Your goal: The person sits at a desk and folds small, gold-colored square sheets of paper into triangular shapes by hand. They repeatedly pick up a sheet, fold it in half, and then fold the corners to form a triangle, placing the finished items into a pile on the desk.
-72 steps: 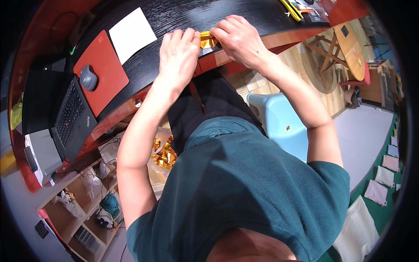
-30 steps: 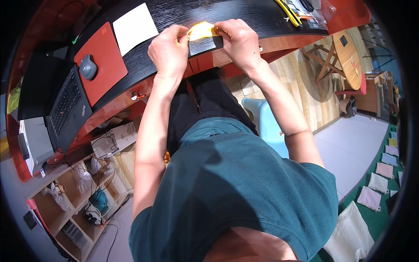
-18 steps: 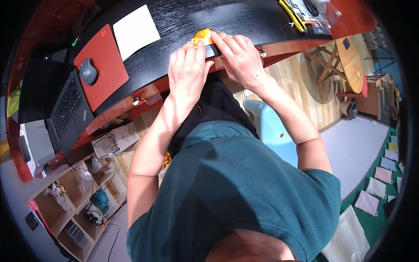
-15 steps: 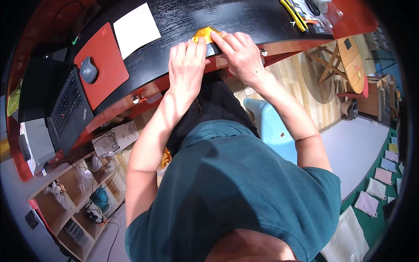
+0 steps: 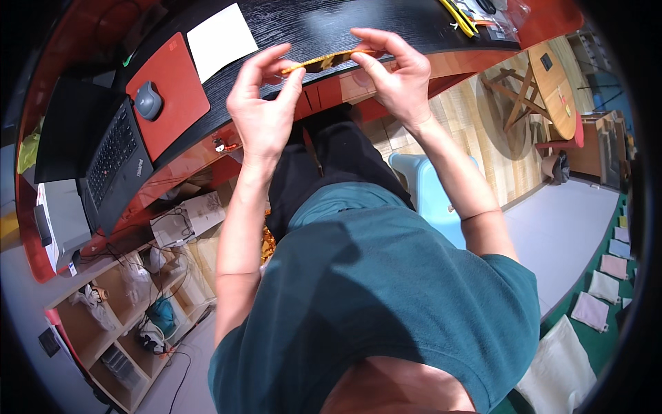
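Observation:
A thin piece of shiny gold foil paper [image 5: 324,62] is stretched between my two hands, raised over the front edge of the black desk [image 5: 303,31] and seen almost edge-on. My left hand [image 5: 265,114] pinches its left end between thumb and fingers. At the opposite end, my right hand [image 5: 402,81] pinches it the same way, thumb below and index finger above. The foil paper looks folded, but its exact shape cannot be made out from this angle.
White paper [image 5: 222,43] and a red mouse pad [image 5: 176,103] with a grey mouse [image 5: 148,101] lie left of my hands, beside a laptop [image 5: 110,162]. Yellow-handled tools [image 5: 460,17] lie far right. A blue stool [image 5: 434,196] stands by my right leg.
The gold foil paper has come up off the desk surface and tilted edge-on. My hands have spread apart, from pressing on it to pinching its two ends.

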A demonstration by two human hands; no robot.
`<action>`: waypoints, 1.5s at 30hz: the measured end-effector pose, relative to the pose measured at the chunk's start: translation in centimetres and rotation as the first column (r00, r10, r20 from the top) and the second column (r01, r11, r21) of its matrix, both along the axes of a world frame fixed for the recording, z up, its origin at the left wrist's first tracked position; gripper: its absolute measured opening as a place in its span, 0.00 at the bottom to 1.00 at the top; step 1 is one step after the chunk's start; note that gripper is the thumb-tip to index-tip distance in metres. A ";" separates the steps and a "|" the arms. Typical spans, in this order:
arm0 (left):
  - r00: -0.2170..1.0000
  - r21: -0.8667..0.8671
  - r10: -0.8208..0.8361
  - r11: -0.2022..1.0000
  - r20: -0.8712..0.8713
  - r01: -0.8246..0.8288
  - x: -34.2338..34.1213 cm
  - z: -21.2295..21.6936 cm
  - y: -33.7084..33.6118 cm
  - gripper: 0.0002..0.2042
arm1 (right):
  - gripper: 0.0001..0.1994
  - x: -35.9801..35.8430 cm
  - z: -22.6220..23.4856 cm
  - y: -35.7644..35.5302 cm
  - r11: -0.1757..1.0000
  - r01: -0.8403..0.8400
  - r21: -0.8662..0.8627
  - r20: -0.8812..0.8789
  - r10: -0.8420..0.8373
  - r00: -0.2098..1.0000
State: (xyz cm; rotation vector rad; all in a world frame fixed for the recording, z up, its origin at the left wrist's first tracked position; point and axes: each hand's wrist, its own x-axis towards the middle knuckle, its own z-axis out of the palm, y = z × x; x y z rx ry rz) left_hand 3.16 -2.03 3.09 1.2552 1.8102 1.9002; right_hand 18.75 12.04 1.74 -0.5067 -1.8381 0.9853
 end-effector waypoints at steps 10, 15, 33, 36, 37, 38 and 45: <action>0.703 0.177 -0.165 0.983 0.692 0.056 0.0 -0.7 -0.4 0.10 | 0.10 0.0 -0.2 -1.6 0.478 -0.430 -0.766 -0.455 0.069 0.888; 0.690 0.262 -0.266 0.958 0.673 0.114 -0.1 -0.6 -0.9 0.08 | 0.08 0.8 0.2 -2.4 0.543 -0.475 -0.692 -0.478 0.149 0.866; 0.883 0.067 0.105 0.986 0.457 -0.152 -0.8 -0.4 1.4 0.14 | 0.07 -1.6 -0.6 -2.4 0.856 -0.181 -0.484 -0.224 0.079 0.971; 0.911 0.099 0.067 0.988 0.406 -0.117 -0.5 -0.5 1.2 0.13 | 0.06 -1.9 -0.6 -2.3 0.831 -0.141 -0.539 -0.222 0.021 0.975; 0.914 0.089 0.067 0.990 0.401 -0.111 -0.5 -0.6 1.2 0.13 | 0.06 -2.0 -0.6 -2.3 0.819 -0.128 -0.559 -0.226 -0.002 0.974; 0.916 0.078 0.067 0.991 0.395 -0.107 -0.6 -0.8 1.1 0.13 | 0.06 -2.1 -0.8 -2.3 0.864 -0.085 -0.496 -0.199 -0.018 0.980; 0.900 0.072 0.105 0.986 0.422 -0.149 -1.0 -2.6 1.6 0.08 | 0.11 -2.7 -1.8 -2.7 0.990 0.142 0.018 -0.009 -0.142 0.990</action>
